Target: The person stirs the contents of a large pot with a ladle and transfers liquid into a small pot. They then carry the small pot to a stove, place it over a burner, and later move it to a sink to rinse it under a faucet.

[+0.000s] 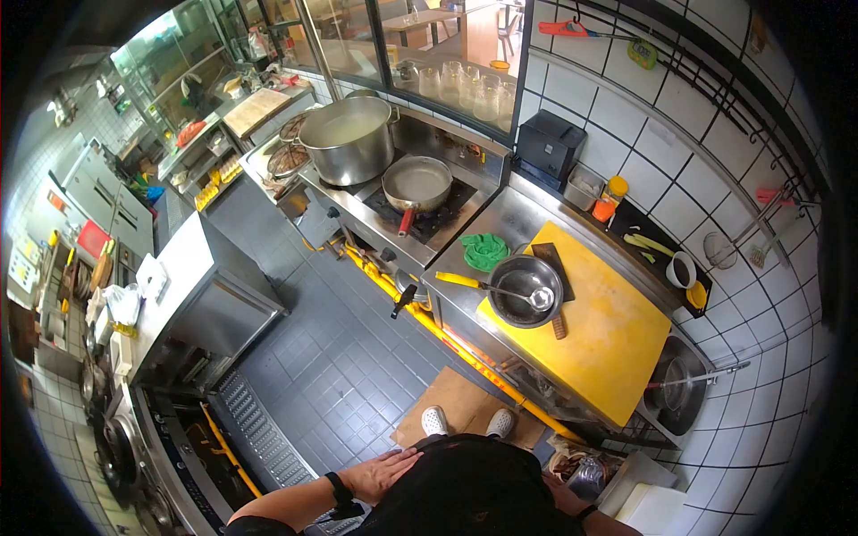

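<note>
My left hand (386,476) lies flat on the dark clothing at my waist, fingers stretched out and holding nothing. At the other side of my body, my right hand (561,494) rests against the clothing; its fingers are mostly hidden. Ahead of me, a metal bowl (506,313) sits on a yellow cutting board (608,330). A ladle with a yellow handle (458,280) lies across the bowl. Partly under the bowl is a cleaver (555,263) with a wooden handle. A crumpled green cloth (485,252) lies beside them on the steel counter. Neither hand touches these.
On the stove stand a large steel pot (347,152) and a pan (417,183) with a red handle. A sink (684,393) is at the right. Yellow pipe (478,359) runs along the counter front. Cardboard (456,397) lies underfoot. A steel-sided counter (228,308) stands left.
</note>
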Tool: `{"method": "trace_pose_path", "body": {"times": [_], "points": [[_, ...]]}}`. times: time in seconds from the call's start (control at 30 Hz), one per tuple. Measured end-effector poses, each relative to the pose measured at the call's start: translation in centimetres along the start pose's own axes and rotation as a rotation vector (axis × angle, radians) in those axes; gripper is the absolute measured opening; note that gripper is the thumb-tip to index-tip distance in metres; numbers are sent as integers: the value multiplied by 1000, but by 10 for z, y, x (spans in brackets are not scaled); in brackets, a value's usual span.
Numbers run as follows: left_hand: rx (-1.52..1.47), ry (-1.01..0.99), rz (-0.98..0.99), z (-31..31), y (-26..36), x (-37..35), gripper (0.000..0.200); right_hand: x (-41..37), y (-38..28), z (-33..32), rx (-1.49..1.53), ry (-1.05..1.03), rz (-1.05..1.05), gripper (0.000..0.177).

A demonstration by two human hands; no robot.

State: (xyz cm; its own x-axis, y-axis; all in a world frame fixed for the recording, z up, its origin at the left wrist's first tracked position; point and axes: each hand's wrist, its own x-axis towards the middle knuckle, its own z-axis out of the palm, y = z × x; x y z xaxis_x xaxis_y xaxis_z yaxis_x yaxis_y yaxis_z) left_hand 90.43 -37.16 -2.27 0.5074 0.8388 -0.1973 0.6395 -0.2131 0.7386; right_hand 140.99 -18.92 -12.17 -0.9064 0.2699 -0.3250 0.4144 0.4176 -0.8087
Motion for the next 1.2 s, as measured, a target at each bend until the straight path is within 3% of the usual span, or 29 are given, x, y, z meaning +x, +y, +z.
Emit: {"method": "trace_pose_path", "body": {"times": [0.23, 0.67, 0.77, 0.9, 1.03, 1.1, 1.2], "points": [[4, -9, -16, -8, 6, 2, 96, 3, -15, -7, 94, 21, 73, 75], [-20, -8, 4, -9, 2, 3, 96, 3, -16, -5, 12, 71, -26, 72], [-6, 5, 31, -15, 7, 2, 87, 4, -22, -6, 21, 82, -21, 72], [-21, -13, 10, -18, 8, 2, 88, 9, -46, -15, 61, 86, 83, 72], [-56, -30, 3, -14, 2, 1, 99, 9, -52, -15, 44, 147, 9, 73], [-38, -20, 7, -14, 1, -1, 94, 17, -72, -24, 35, 53, 161, 74], [26, -25, 67, -16, -3, -5, 83, 69, -185, -122, 535, -302, 124, 77]]}}
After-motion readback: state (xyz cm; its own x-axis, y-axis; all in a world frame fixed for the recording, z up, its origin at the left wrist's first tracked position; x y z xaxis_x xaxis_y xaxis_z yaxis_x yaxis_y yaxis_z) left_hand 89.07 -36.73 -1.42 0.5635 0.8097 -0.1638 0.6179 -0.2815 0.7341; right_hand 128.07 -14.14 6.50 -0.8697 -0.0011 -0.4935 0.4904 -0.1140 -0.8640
